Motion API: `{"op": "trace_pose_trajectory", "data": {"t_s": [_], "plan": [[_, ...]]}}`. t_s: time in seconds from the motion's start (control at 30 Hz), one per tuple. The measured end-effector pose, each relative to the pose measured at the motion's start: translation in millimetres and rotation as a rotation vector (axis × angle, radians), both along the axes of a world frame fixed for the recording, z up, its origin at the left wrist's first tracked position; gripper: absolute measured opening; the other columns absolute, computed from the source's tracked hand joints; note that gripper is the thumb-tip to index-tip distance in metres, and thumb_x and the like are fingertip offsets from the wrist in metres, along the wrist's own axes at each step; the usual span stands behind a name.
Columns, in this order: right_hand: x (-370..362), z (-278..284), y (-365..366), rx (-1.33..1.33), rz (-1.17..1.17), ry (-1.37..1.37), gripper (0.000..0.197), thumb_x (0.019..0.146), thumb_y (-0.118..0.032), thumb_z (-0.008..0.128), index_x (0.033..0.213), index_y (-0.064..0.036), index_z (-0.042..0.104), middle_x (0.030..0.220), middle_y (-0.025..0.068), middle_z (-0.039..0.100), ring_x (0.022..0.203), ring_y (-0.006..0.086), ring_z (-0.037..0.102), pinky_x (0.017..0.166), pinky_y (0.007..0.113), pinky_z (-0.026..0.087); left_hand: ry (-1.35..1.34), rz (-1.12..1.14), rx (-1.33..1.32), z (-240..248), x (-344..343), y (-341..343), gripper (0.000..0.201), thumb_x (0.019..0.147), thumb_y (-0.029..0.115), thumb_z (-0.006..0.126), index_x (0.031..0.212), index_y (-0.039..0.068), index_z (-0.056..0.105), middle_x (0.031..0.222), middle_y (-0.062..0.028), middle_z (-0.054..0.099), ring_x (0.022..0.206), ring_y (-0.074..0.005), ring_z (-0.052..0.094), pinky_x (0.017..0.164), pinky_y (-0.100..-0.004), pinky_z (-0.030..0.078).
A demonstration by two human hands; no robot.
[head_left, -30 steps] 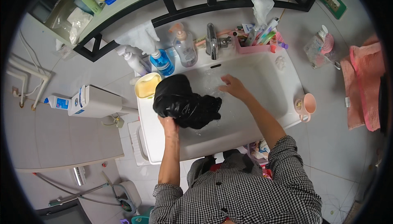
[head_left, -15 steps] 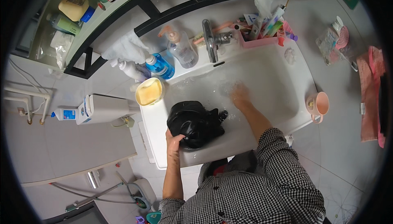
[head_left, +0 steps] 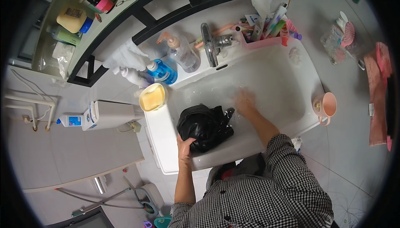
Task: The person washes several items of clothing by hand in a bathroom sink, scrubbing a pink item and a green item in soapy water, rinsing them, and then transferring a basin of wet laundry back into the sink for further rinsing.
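Note:
A wet, shiny black bundle [head_left: 204, 128], seemingly soft cloth or a bag whose exact kind I cannot make out, lies bunched up at the left of the white sink [head_left: 291, 78]. My left hand [head_left: 184, 147] grips its near left edge, thumb on top and the other fingers hidden beneath. To the right of the bundle, my right hand [head_left: 246, 102] is in the shallow water with its fingers stretched out, a little blurred, holding nothing. A loose black end of the bundle reaches close to that hand. Above the basin curves the chrome faucet [head_left: 210, 47].
On the sink's left corner sits a soap dish [head_left: 153, 97] with yellow soap. Behind it stand a blue bottle [head_left: 163, 72] and a clear pump bottle [head_left: 183, 54]. A pink box [head_left: 262, 44] of toiletries is at the back right; a pink mug [head_left: 324, 105] sits at the right edge.
The whole view has shifted slightly. My left hand still grips the black bundle, whose loose end now lies nearer my right hand. My right hand remains in the water.

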State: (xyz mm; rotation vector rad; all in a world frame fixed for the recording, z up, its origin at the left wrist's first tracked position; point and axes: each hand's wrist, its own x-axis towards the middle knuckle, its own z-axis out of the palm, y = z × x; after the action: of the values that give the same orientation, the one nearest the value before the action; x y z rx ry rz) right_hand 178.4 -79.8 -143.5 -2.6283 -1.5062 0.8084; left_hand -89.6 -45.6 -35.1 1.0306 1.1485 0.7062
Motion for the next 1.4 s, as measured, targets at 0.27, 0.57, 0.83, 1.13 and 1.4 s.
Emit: {"op": "trace_pose_trajectory", "data": {"t_s": [0.27,0.57,0.83,1.13,1.4], "plan": [[1.1,1.0,14.1,0.119,-0.108,0.039,0.039,0.081,-0.025,0.048,0.120,-0.0268,0.045,0.137,0.0124,0.024,0.127,0.0318,0.018,0.102,0.049,0.015,0.034,0.021,0.023,5.0,4.3,-4.7,0.048,0.060,0.003,0.059,0.107,-0.001,0.050,0.095,-0.0082,0.058,0.084,-0.0192,0.054,0.078,-0.0267,0.042],[12.9,-64.1,34.9,0.295,-0.022,-0.182,0.048,0.081,-0.038,0.042,0.119,-0.0076,0.044,0.125,0.0127,0.039,0.121,0.0283,0.029,0.099,0.041,0.025,-0.030,0.027,-0.004,-4.3,7.4,-1.3,0.053,0.054,0.003,0.062,0.106,-0.002,0.050,0.093,-0.0085,0.058,0.084,-0.0196,0.055,0.079,-0.0278,0.043],[2.3,-21.1,34.0,0.377,0.092,-0.307,0.021,0.077,-0.024,0.049,0.092,-0.0127,0.059,0.105,0.0114,0.048,0.107,0.0291,0.039,0.089,0.044,0.033,-0.015,-0.027,0.005,-4.1,3.1,-1.6,0.045,0.061,0.004,0.057,0.105,0.000,0.051,0.093,-0.0070,0.057,0.082,-0.0177,0.053,0.077,-0.0267,0.042],[-55.8,24.0,11.8,0.645,-0.099,0.121,0.027,0.082,-0.026,0.048,0.098,-0.0055,0.056,0.102,0.0134,0.054,0.100,0.0326,0.046,0.082,0.043,0.038,-0.086,-0.134,-0.074,-15.3,-4.8,4.9,0.041,0.063,0.004,0.058,0.104,0.001,0.053,0.092,-0.0054,0.058,0.084,-0.0176,0.054,0.077,-0.0260,0.042],[-100.8,0.6,3.0,0.863,-0.414,1.312,0.043,0.091,-0.035,0.033,0.116,-0.0036,0.050,0.114,0.0134,0.053,0.107,0.0261,0.048,0.095,0.033,0.033,-0.228,-0.165,-0.115,-9.8,-9.2,1.3,0.037,0.064,0.000,0.055,0.101,0.000,0.054,0.092,-0.0063,0.059,0.083,-0.0181,0.056,0.078,-0.0281,0.043]]}}
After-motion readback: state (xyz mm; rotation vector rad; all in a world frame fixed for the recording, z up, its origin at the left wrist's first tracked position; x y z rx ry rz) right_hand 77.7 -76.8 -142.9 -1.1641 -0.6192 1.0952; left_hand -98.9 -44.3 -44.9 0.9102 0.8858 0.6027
